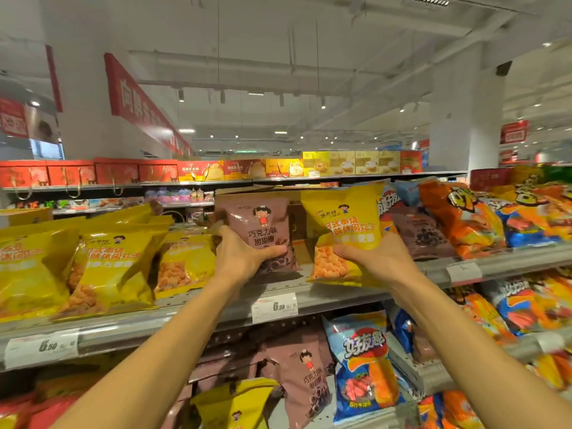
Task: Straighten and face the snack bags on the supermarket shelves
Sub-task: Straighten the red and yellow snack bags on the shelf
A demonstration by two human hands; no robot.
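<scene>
Head view, looking up along a supermarket aisle, shows both our bare arms reaching from the bottom of the frame to the middle shelf (325, 297) at centre. Our left hand (240, 258) grasps the lower part of a brown snack bag (258, 224), thumb across its front and fingers behind, and the bag stands upright with its cartoon label facing us, its bottom edge at the shelf surface. Our right hand (379, 258) grasps a yellow snack bag (346, 230) just beside the brown one, thumb on the clear window near its base; this bag tilts a little toward the right of the frame, label forward. To the left of the frame, on the same shelf, we see a row of yellow bags (102, 267) leaning at uneven angles. At the right of the frame sit orange bags (464, 221) and blue ones, crowded and overlapping. A white price tag (275, 307) hangs on the shelf edge below our hands, and another tag (41, 348) is at lower left. On the shelf beneath, in the lower centre of the frame, lie more brown bags (305, 379) and a blue bag (363, 363). Across the upper middle of the frame runs a top shelf lined with red gift boxes (93, 173) and yellow ones.
</scene>
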